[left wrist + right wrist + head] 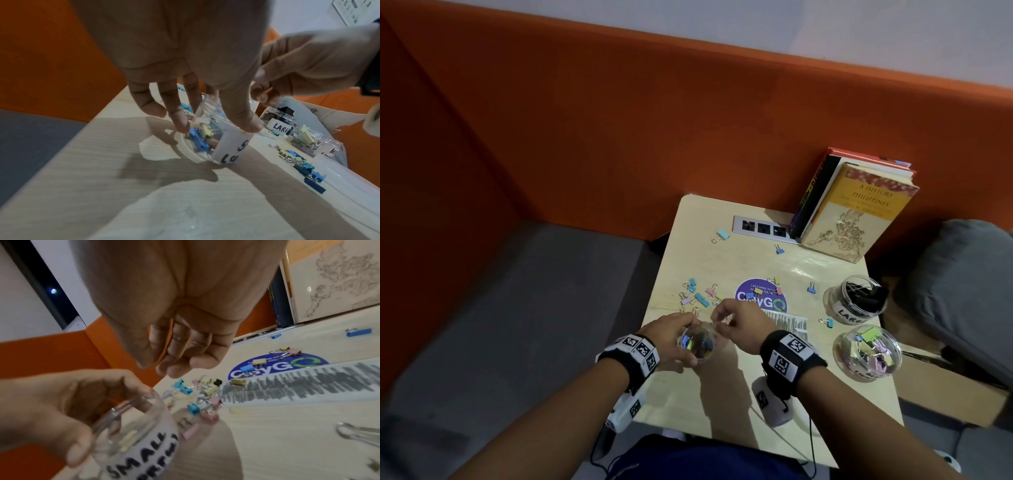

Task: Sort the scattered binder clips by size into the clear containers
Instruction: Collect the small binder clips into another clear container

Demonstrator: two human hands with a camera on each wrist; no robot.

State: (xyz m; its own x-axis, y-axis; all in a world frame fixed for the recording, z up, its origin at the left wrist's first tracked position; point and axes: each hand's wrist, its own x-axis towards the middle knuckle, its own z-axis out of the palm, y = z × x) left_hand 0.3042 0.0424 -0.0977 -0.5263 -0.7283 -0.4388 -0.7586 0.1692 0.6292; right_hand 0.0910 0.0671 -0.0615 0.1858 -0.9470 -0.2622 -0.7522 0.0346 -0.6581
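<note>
My left hand (671, 334) grips a small clear container (697, 344) labelled SMALL (131, 434), tilted just above the table with several coloured clips inside (201, 139). My right hand (726, 320) hovers at its mouth with fingers curled toward the thumb (158, 365); whether a clip sits between them is hidden. Several pastel binder clips (700, 296) lie scattered just beyond the hands (197, 395). More rest on the round sticker (758, 292). A jar labelled LARGE (858, 301) holds black clips. Another clear jar (866, 353) holds pastel ones.
The small wooden table (722, 404) has a built-in socket strip (763, 228) and leaning books (856, 212) at its far edge. Lone blue clips lie at the back (722, 234) and at the right (827, 322). An orange partition (619, 137) stands behind, with a grey cushion (969, 291) at the right.
</note>
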